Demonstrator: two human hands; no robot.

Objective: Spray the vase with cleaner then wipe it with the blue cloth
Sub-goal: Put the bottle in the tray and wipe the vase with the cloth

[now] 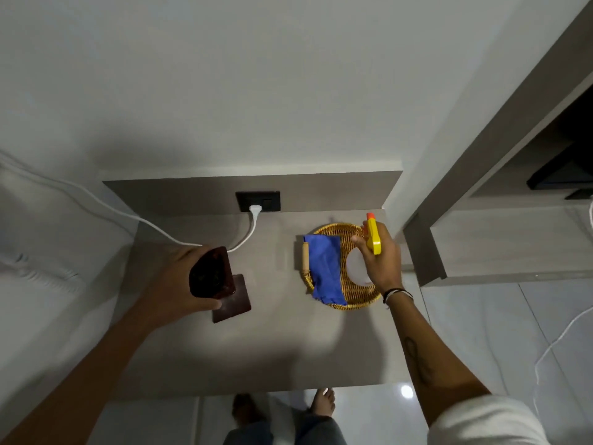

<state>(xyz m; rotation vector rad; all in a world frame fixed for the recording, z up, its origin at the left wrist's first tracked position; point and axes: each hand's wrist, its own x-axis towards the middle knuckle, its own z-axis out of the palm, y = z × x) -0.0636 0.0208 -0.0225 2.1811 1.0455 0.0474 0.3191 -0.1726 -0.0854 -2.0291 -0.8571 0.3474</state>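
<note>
I note my left hand (179, 281) wrapped around the dark vase (210, 273), lifted above a brown coaster (236, 305) on the table (272, 348). My right hand (380, 255) grips the spray bottle (373, 236) over the basket (351, 285), beside the blue cloth (324, 268).

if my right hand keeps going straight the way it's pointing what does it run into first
Probably the wall panel behind the table: the right hand, holding the yellow spray bottle, points beyond the round wicker basket. Depth is uncertain.
</note>
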